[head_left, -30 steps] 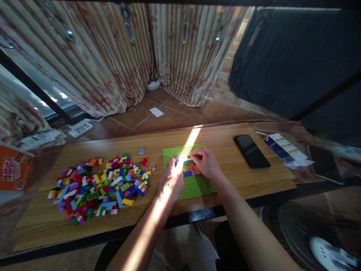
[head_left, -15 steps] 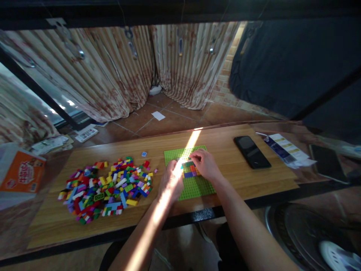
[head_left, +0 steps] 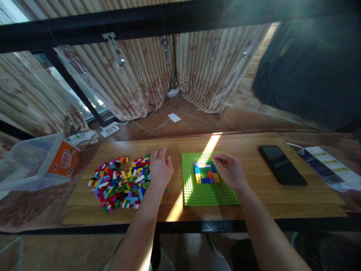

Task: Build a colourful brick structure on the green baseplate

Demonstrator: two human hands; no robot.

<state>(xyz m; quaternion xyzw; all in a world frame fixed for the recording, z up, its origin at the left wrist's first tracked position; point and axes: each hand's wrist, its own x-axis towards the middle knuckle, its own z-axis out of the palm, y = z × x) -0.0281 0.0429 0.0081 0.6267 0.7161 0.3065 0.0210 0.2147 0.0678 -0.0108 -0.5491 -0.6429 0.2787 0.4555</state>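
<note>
A green studded baseplate lies on the wooden table, with a small patch of coloured bricks pressed onto its upper middle. My right hand rests on the plate's right side beside that patch, fingers curled loosely, nothing visible in them. My left hand hovers over the right edge of a heap of loose coloured bricks, fingers spread and pointing away from me.
A black phone lies right of the plate, with a printed leaflet beyond it. A clear plastic bag with an orange box sits at the far left. Curtains and a tiled floor lie behind the table.
My left hand has left the baseplate and gone left to the brick heap. My right hand has drawn back to the right of the brick patch. The camera has swung left.
</note>
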